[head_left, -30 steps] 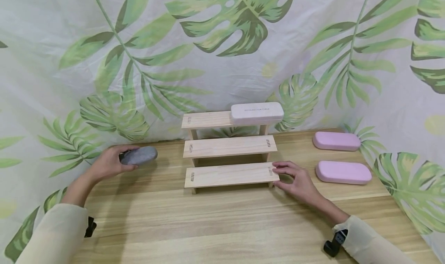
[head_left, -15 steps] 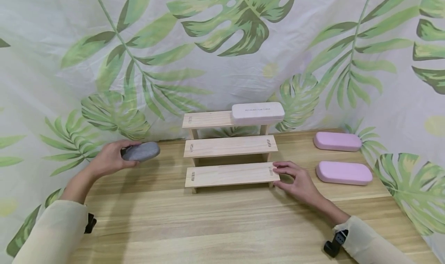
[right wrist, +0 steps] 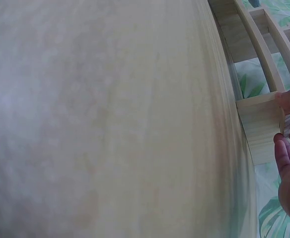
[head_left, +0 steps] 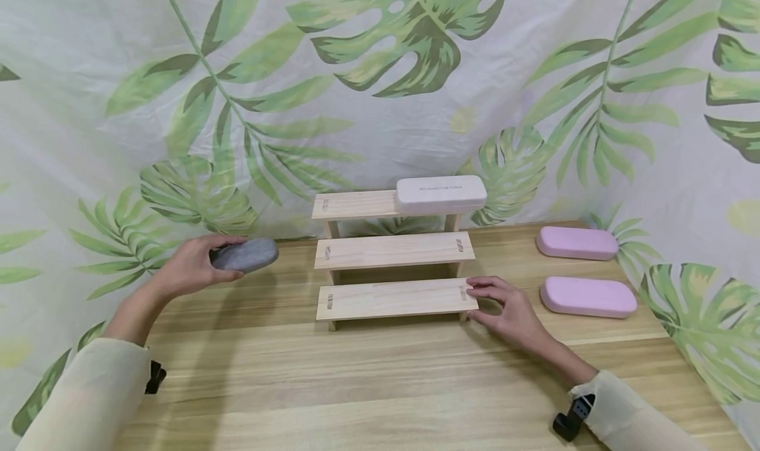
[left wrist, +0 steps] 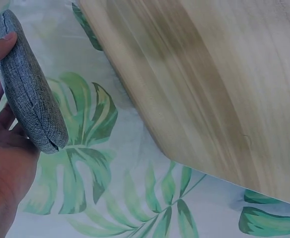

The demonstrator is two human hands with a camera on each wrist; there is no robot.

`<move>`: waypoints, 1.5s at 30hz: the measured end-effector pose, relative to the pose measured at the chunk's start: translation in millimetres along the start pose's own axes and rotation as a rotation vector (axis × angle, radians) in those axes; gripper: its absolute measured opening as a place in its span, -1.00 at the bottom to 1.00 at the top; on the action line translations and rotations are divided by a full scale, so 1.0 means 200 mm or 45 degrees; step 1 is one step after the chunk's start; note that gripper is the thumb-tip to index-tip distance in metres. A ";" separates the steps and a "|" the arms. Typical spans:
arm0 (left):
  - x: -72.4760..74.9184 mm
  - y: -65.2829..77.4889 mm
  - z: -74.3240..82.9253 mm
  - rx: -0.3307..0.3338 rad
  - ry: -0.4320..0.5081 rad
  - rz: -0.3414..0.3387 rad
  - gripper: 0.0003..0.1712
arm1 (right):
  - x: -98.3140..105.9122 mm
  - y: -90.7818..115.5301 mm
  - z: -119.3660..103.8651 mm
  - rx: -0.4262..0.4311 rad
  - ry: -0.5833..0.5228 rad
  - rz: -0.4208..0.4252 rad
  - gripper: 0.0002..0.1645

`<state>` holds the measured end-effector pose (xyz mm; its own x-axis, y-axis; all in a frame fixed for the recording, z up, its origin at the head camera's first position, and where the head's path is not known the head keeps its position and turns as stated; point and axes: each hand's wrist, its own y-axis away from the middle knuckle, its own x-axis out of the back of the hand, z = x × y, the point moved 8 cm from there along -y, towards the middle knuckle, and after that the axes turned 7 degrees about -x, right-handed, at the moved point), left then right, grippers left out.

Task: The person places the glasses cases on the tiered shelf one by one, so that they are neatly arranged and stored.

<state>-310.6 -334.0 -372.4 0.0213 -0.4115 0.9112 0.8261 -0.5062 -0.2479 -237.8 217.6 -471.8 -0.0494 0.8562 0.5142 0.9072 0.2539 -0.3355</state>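
My left hand [head_left: 189, 268] grips a grey fabric glasses case [head_left: 248, 256] by its left end, over the table's left side. In the left wrist view the thumb lies on one side of the case [left wrist: 33, 94] and the fingers are behind it. A three-tier light wooden stand [head_left: 394, 299] stands at the middle of the table. With thumb and fingers, my right hand [head_left: 509, 311] pinches the right end of its lowest step, as the right wrist view also shows. On the top step's right half lies a white glasses case [head_left: 441, 194] with small lettering.
Two pink glasses cases [head_left: 577, 242] [head_left: 588, 297] lie on the wooden table [head_left: 368, 385], right of the stand. A leaf-patterned cloth [head_left: 380, 128] hangs behind the table and along its sides.
My left hand has moved slightly right and up with the grey glasses case, whose right end now tilts up a little more. The right hand stays at the lowest step.
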 end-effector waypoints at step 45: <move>0.13 -0.13 0.22 -0.032 0.010 0.023 -0.24 | 0.00 0.00 -0.03 0.058 0.000 0.044 -0.51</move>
<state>-306.2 -298.7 -327.1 0.0317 -0.4263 0.9040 0.8113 -0.5173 -0.2724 -234.4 214.4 -466.6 -0.0186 0.8646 0.5021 0.8883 0.2447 -0.3886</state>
